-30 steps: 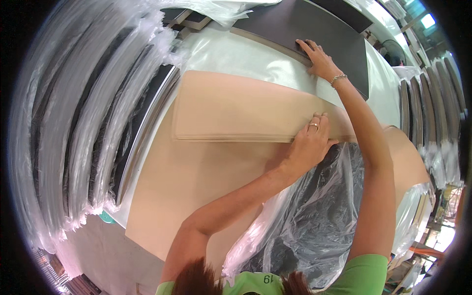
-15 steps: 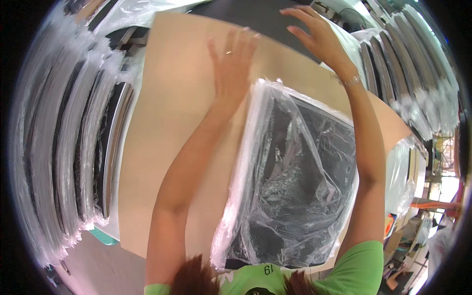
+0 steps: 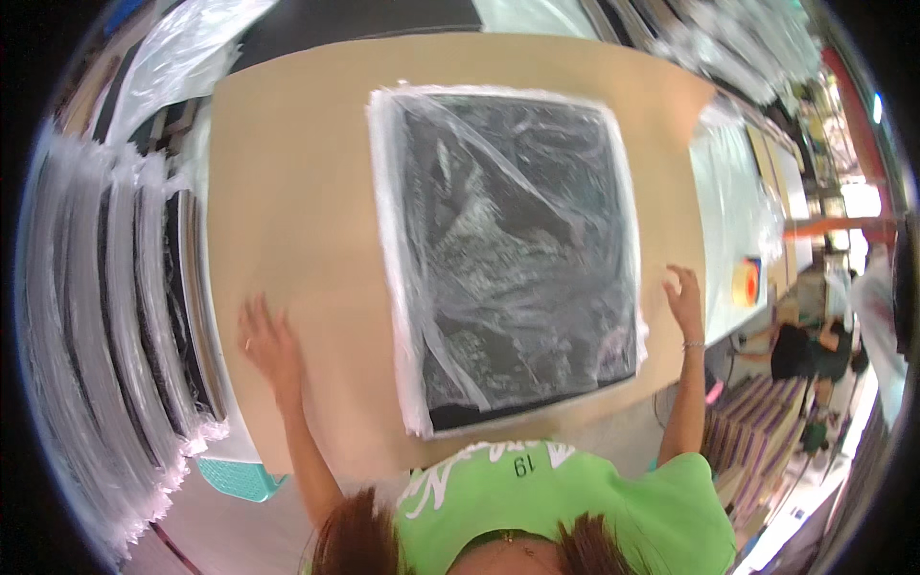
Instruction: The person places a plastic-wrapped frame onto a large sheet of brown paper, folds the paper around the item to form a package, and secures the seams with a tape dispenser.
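Observation:
A large tan cardboard sheet [image 3: 302, 182] lies flat in front of me. On it rests a flat dark rectangular panel [image 3: 537, 240] wrapped in clear, wrinkled plastic, with white padded-looking edges. To the panel's left, my left hand [image 3: 270, 347] is over the cardboard near its left edge, fingers spread and a little blurred, holding nothing. My right hand [image 3: 684, 299] is beside the panel's right side, close to the cardboard's right edge. Its fingers are bent but apart, with nothing seen in them. Both hands are away from the panel.
Plastic-wrapped panels [image 3: 115, 307] stand stacked at the left, with more wrapped panels [image 3: 738, 43] at the far right. An orange tape roll [image 3: 747, 283] sits to the right. A green stool [image 3: 241, 479] is at lower left. Other people [image 3: 813, 350] are in the right background.
Both hands have drawn back from the far part of the cardboard toward me and moved apart to the two sides. My view has shifted; the whole panel now shows between my arms.

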Tool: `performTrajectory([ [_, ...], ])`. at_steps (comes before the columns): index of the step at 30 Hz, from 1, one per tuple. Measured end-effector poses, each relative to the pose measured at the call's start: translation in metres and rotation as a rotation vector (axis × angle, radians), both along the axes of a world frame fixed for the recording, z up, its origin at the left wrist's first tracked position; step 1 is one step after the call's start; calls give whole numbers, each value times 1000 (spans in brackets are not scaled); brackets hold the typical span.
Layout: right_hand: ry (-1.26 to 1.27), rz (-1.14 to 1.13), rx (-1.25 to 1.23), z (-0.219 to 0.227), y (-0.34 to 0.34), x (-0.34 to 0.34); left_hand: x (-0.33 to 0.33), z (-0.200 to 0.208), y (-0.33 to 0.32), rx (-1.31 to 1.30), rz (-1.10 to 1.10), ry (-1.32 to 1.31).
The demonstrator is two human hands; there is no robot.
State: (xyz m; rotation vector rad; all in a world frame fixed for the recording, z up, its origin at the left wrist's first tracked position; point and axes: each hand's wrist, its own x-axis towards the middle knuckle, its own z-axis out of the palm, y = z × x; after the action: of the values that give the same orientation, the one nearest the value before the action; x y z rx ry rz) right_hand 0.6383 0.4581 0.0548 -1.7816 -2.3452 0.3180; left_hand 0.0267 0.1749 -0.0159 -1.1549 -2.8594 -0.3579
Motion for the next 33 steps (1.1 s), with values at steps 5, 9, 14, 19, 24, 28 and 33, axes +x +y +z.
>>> performTrajectory([
  [5,114,-644,-27,-79,-145,141,42,-19,-167,67,354,57],
  [9,1013,-1524,-274,-90,-194,125,88,-33,-221,346,926,-10],
  [14,1800,-1027,-385,-108,-221,152,97,-57,-246,1178,936,-1216],
  [19,1924,-859,-347,-100,-209,97,104,-61,-244,1230,790,-1064],
  [24,1879,-774,-297,-120,-199,100,99,-61,-232,1327,708,-884],
  [28,1834,-698,-215,-134,-190,122,102,-61,-220,1278,771,-901],
  [33,1776,-846,-154,-128,-187,117,106,-65,-214,1392,789,-912],
])
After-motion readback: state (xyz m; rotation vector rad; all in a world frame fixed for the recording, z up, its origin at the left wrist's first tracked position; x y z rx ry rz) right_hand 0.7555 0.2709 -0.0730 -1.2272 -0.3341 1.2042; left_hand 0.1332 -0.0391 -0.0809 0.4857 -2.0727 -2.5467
